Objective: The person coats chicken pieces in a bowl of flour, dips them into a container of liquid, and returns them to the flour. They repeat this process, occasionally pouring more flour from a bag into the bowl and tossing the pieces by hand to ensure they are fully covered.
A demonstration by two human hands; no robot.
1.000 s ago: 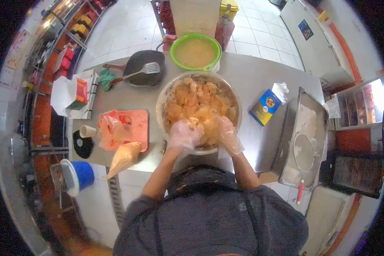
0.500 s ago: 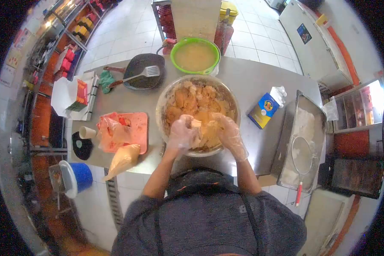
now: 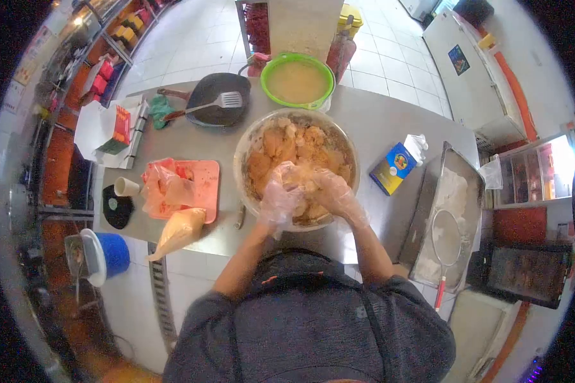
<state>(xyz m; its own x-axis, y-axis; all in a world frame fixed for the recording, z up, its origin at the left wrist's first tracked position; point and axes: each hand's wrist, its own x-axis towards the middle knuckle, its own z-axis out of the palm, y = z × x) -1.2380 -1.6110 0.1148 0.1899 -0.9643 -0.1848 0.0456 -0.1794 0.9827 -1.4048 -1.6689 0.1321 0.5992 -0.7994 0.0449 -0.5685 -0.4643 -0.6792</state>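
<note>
A wide steel bowl (image 3: 241, 147) holds several pieces of orange-brown seasoned chicken (image 3: 276, 145). Both hands wear clear plastic gloves and work low in the bowl, close together. My left hand (image 3: 282, 196) is at the near left with fingers curled round a piece of chicken. Opposite it, my right hand (image 3: 334, 193) has its fingers bent in toward the same spot, pinching at the chicken. The gloves and fingers partly hide the piece between them.
A green bowl of cloudy liquid (image 3: 298, 82) stands behind. To the left are a black pan with a spatula (image 3: 218, 96), a pink tray (image 3: 207, 191) and a piping bag (image 3: 179, 233). A blue box (image 3: 395, 169) and a floury metal tray with a sieve (image 3: 447, 236) lie right.
My hands have come closer together over the bowl. The pale piece that showed at my left fingertips is now mostly covered. The view has shifted slightly.
</note>
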